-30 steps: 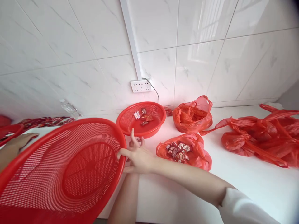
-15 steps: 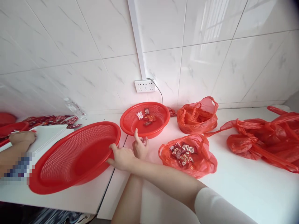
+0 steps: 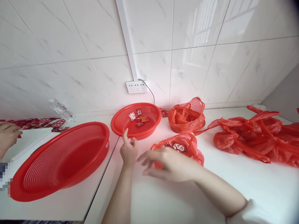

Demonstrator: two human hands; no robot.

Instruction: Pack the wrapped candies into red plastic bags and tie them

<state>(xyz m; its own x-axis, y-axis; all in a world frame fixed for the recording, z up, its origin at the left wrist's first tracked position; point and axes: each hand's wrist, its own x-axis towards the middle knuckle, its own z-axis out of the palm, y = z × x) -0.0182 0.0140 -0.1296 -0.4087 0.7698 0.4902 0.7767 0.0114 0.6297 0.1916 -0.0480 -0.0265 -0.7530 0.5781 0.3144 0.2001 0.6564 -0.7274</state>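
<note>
My left hand is just in front of a small round red plastic basket. Its index finger points up at the basket's front rim, with the other fingers partly curled; nothing shows in its grasp. Several small wrapped packets lie inside that basket. Slightly blurred by motion, my right hand hovers over the white table with fingers apart, holding nothing visible. It partly covers an opened red plastic bag of red-and-white packets. A large red basket stands to the left, tilted toward me, with no packets visible inside.
Another red bag stands by the tiled wall, and several knotted red bags lie right. A clear bottle, red packets and another person's hand are at left. A wall socket has a cable.
My right hand has let go of the large basket's rim and moved right, uncrossing from my left arm. My left hand stays by the small basket. The view has shifted slightly right.
</note>
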